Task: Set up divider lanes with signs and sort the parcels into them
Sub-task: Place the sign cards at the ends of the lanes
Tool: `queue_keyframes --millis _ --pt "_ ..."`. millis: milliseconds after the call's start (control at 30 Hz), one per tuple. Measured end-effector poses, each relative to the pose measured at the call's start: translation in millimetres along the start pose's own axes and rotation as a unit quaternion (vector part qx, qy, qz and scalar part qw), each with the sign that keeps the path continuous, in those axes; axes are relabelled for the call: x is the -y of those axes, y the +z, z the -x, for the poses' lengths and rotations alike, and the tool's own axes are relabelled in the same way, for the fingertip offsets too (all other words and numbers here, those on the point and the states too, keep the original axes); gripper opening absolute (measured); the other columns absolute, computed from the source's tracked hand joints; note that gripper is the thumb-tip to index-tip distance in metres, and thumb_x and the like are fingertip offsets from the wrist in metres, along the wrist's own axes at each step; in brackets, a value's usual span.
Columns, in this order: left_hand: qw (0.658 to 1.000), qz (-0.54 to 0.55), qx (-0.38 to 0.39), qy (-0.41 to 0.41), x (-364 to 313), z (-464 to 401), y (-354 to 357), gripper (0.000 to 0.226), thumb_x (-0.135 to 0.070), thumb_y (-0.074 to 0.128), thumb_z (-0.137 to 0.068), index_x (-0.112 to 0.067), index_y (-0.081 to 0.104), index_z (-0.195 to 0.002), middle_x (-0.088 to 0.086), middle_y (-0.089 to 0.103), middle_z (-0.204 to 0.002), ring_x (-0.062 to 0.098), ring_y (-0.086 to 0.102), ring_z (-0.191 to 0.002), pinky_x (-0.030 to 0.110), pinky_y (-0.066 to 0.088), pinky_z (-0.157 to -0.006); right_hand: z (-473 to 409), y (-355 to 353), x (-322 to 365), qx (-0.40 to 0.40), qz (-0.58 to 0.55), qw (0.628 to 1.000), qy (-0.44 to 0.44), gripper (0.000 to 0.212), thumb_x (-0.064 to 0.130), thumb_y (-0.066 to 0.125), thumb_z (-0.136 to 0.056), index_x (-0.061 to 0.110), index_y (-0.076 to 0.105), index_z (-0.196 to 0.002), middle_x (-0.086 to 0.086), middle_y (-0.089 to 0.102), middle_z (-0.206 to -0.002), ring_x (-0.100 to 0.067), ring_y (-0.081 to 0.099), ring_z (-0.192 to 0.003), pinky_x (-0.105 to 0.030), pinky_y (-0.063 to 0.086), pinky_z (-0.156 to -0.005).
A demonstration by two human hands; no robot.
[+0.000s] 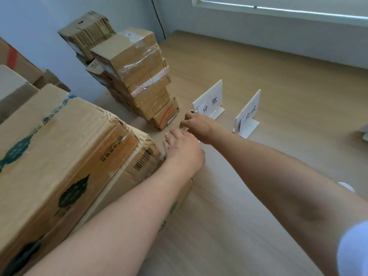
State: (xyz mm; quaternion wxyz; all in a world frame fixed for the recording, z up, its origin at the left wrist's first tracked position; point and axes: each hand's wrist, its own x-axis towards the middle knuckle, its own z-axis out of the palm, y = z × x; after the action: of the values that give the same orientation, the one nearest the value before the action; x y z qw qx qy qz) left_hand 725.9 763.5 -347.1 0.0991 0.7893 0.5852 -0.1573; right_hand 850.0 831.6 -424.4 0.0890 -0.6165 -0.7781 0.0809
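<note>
Two white L-shaped dividers stand on the wooden floor, each with a paper sign in Chinese characters: the nearer-left divider [211,99] and the right divider [249,111]. My right hand [199,127] reaches out low in front of the left divider, fingers loosely spread and holding nothing; a small black-and-white object [191,111] lies just past its fingertips. My left hand [184,151] hovers open beside it, close to the corner of a barcoded parcel [143,163]. A large taped cardboard parcel [59,156] lies at my left.
A leaning stack of taped flat cartons [137,76] stands against the wall beyond my hands. More boxes [14,84] sit far left. A black cable [159,18] hangs down the wall. A white object [365,133] shows at the right edge.
</note>
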Motion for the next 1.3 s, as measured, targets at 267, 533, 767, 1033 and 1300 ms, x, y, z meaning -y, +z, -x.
queue_keyframes --millis 267,533,767,1033,1300 --pt "0.999 -0.011 -0.029 0.041 0 17 -11 0.083 -0.042 0.055 -0.098 0.004 0.016 -0.155 0.024 0.021 -0.16 0.047 0.016 -0.152 0.05 0.018 -0.124 50 -20 -5 -0.035 -0.038 0.997 0.054 0.024 0.004 0.062 -0.096 0.014 0.073 -0.115 -0.011 0.062 -0.105 -0.033 0.059 -0.099 -0.037 0.046 -0.073" --pt "0.988 -0.034 -0.055 0.143 9 52 -15 0.061 -0.044 0.053 -0.098 -0.008 0.038 -0.145 0.015 0.036 -0.147 0.044 0.032 -0.14 0.052 0.028 -0.117 128 -46 15 -0.038 -0.009 0.981 0.191 0.022 0.018 0.058 -0.101 0.019 0.07 -0.118 -0.009 0.061 -0.114 -0.034 0.057 -0.111 -0.035 0.044 -0.075" --pt "0.967 -0.049 -0.064 0.242 7 99 -18 0.049 -0.038 0.049 -0.097 -0.012 0.042 -0.138 0.011 0.039 -0.144 0.039 0.039 -0.132 0.047 0.036 -0.107 206 -72 38 -0.059 0.032 0.948 0.312 0.016 0.018 0.058 -0.097 0.018 0.069 -0.109 -0.01 0.06 -0.111 -0.038 0.061 -0.097 -0.037 0.048 -0.072" --pt "0.938 -0.04 -0.092 0.332 -64 152 -32 0.045 -0.036 0.05 -0.096 -0.013 0.045 -0.135 0.01 0.041 -0.141 0.039 0.039 -0.133 0.051 0.041 -0.107 311 -119 31 -0.091 0.061 0.913 0.394 0.019 0.021 0.054 -0.102 0.02 0.068 -0.116 -0.01 0.06 -0.11 -0.034 0.057 -0.105 -0.041 0.051 -0.077" --pt "0.919 -0.032 -0.119 0.374 -156 217 -35 0.037 -0.039 0.05 -0.095 -0.015 0.048 -0.123 0.009 0.047 -0.13 0.036 0.046 -0.121 0.05 0.044 -0.101 431 -183 5 -0.128 0.098 0.889 0.429 0.021 0.023 0.05 -0.104 0.019 0.066 -0.117 -0.011 0.059 -0.112 -0.035 0.056 -0.107 -0.042 0.051 -0.083"
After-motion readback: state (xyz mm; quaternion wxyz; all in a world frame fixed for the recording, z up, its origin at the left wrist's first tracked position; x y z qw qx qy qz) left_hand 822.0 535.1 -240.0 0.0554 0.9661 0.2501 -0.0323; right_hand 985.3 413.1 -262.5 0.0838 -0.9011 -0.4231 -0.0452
